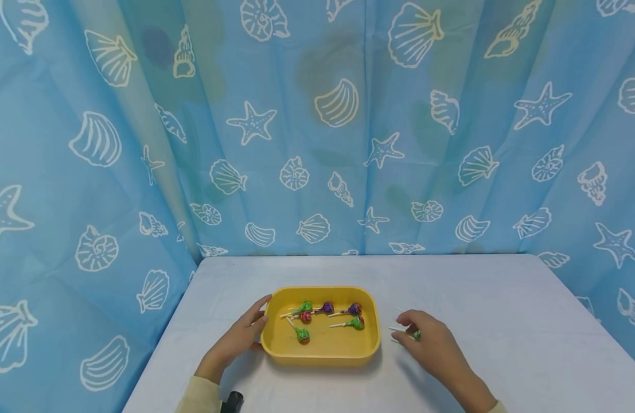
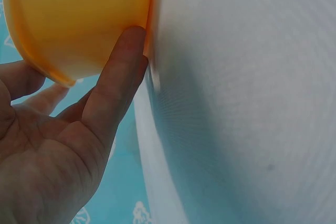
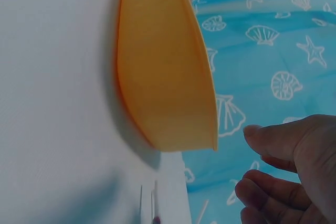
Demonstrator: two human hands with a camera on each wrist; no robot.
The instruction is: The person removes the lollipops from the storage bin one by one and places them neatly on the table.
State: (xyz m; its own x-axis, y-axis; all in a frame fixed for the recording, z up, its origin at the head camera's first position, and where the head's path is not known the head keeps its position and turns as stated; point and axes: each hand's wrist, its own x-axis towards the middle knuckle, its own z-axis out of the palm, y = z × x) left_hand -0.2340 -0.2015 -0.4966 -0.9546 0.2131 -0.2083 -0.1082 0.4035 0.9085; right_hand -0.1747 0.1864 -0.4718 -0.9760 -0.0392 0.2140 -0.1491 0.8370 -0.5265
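My left hand (image 1: pixel 238 338) holds the left end of a yellow tray (image 1: pixel 322 361). In the left wrist view, the thumb (image 2: pixel 23 80) meets the rim and a finger (image 2: pixel 118 72) lies along the outer wall. Several lollipops with green, purple or red wrappers lie in the tray, among them a green one (image 1: pixel 302 334). Right of the tray, my right hand (image 1: pixel 432 347) hovers over more lollipops, including a green-wrapped one (image 1: pixel 417 334) partly hidden by the fingers. In the right wrist view, thumb and fingers stand apart; white sticks (image 3: pixel 155 198) show below on the table.
A white cloth (image 1: pixel 503 310) covers the table. Blue curtains (image 1: pixel 307 143) with white shell and starfish prints hang behind it and at both sides. A short black object (image 1: pixel 232 401) shows beside the left sleeve (image 1: pixel 199 396).
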